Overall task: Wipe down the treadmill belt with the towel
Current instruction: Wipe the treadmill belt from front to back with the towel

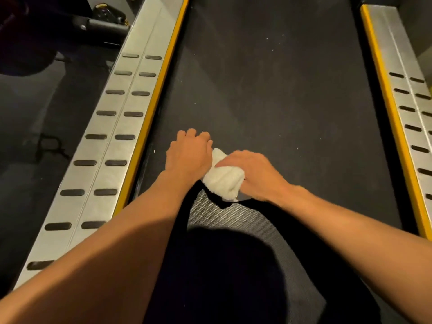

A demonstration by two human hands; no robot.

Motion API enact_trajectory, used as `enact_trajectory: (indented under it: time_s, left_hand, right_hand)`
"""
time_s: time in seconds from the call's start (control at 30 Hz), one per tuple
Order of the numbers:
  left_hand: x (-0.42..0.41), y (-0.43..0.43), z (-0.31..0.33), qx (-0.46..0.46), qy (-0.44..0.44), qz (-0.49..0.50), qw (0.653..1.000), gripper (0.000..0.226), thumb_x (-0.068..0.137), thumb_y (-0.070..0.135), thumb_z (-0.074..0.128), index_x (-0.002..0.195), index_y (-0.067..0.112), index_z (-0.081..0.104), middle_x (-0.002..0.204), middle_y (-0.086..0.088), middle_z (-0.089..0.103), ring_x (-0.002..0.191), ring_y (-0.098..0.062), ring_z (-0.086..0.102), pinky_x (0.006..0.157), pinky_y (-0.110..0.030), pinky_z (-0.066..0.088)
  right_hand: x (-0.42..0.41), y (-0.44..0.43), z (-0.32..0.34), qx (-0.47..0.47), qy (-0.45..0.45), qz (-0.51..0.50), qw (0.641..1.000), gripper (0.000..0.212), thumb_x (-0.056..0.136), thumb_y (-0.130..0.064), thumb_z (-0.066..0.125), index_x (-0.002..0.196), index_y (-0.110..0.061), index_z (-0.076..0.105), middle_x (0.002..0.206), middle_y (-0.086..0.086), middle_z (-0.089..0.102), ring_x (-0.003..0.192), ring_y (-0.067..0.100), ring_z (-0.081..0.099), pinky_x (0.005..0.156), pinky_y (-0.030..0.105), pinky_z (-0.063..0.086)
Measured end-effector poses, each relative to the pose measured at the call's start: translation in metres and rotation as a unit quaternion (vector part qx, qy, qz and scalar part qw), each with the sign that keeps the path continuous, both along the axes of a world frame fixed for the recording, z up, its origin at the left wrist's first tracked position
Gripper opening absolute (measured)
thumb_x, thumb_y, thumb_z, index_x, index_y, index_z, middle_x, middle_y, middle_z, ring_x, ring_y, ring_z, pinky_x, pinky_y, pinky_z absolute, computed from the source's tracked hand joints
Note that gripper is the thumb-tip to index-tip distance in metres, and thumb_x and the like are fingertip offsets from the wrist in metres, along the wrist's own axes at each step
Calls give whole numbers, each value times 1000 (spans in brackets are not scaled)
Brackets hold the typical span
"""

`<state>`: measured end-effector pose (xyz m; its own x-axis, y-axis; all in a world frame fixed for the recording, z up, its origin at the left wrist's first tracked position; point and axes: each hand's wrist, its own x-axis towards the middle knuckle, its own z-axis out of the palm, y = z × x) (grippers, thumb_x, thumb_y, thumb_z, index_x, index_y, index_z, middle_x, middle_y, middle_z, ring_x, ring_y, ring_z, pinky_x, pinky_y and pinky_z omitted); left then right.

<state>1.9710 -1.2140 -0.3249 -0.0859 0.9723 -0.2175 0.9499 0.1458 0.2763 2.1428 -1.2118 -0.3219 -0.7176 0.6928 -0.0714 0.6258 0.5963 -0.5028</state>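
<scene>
A bunched white towel [223, 177] lies on the dark treadmill belt [268, 90], near its left side. My right hand [251, 175] presses on the towel's right end, fingers curled over it. My left hand [188, 154] rests on the towel's left end, with its fingers reaching past it onto the belt. Both hands cover part of the cloth. Small pale specks dot the belt further ahead.
Silver side rails with black grip pads and yellow inner edging run along the left [109, 141] and right [406, 97] of the belt. Dark floor and some black equipment [102, 22] lie beyond the left rail. My shadow falls over the near belt.
</scene>
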Motion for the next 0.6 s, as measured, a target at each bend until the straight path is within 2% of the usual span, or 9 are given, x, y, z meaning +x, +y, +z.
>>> enact_trajectory:
  time_s: [0.03, 0.1, 0.2, 0.27, 0.33, 0.43, 0.5, 0.57, 0.6]
  left_hand:
    - [0, -1, -1, -3, -4, -3, 1000, 37, 103, 34, 31, 124, 16, 56, 122, -11, 54, 114, -32, 47, 89, -47, 44]
    - [1, -2, -2, 3, 5, -18, 1000, 37, 103, 34, 31, 124, 16, 56, 122, -11, 54, 113, -32, 48, 88, -46, 45]
    - [4, -3, -2, 18, 9, -38, 999, 35, 102, 34, 33, 122, 17, 57, 123, -10, 55, 113, -31, 48, 88, -46, 46]
    - [6, 0, -1, 20, -4, -28, 999, 36, 102, 33, 33, 123, 17, 57, 124, -10, 54, 113, -32, 48, 89, -47, 47]
    - [8, 2, -1, 20, -13, -14, 1000, 37, 102, 33, 32, 124, 16, 57, 125, -10, 55, 113, -33, 48, 91, -48, 47]
    - [13, 2, -4, 24, 1, -31, 999, 37, 103, 33, 32, 122, 16, 58, 122, -11, 56, 110, -33, 50, 90, -47, 46]
    - [15, 1, -6, 25, 6, -50, 998, 38, 102, 34, 32, 119, 16, 60, 119, -12, 57, 106, -35, 51, 89, -46, 44]
    - [17, 0, -7, 23, 6, -61, 998, 38, 102, 35, 31, 117, 16, 61, 117, -11, 57, 105, -35, 51, 89, -46, 43]
    - [18, 1, -7, 23, 6, -63, 998, 39, 102, 35, 31, 118, 16, 61, 117, -11, 57, 106, -35, 51, 91, -47, 43]
  right_hand:
    - [5, 12, 2, 38, -1, -35, 999, 24, 78, -31, 52, 92, -24, 70, 91, -3, 70, 86, 16, 58, 68, 24, 34]
    - [19, 53, 1, 95, -78, -137, 983, 23, 78, -35, 45, 82, -21, 64, 83, -1, 66, 81, 23, 62, 65, 28, 38]
    - [37, 85, -5, 77, -123, -237, 961, 23, 80, -34, 44, 78, -18, 60, 74, -2, 60, 72, 28, 60, 60, 32, 44]
    - [30, 61, -10, 66, -142, -176, 972, 18, 78, -35, 44, 76, -22, 57, 71, -6, 57, 73, 26, 62, 58, 31, 44]
    - [19, 14, -9, 7, -109, -54, 993, 14, 77, -32, 54, 84, -29, 66, 83, -6, 64, 81, 25, 64, 66, 32, 50]
    - [16, -37, -1, -74, -33, 53, 995, 36, 70, -24, 62, 105, -28, 70, 101, -2, 69, 91, 21, 61, 79, 29, 47]
    - [19, -13, 6, 5, -76, 18, 997, 27, 71, -30, 57, 95, -29, 69, 94, -2, 68, 88, 22, 63, 72, 30, 47]
    - [35, 34, 2, 65, -130, -92, 985, 10, 75, -32, 53, 76, -25, 59, 78, -3, 62, 78, 25, 63, 60, 29, 39]
    - [45, 55, 2, 78, -128, -141, 979, 9, 77, -29, 53, 69, -24, 52, 72, -4, 58, 74, 26, 61, 58, 29, 34]
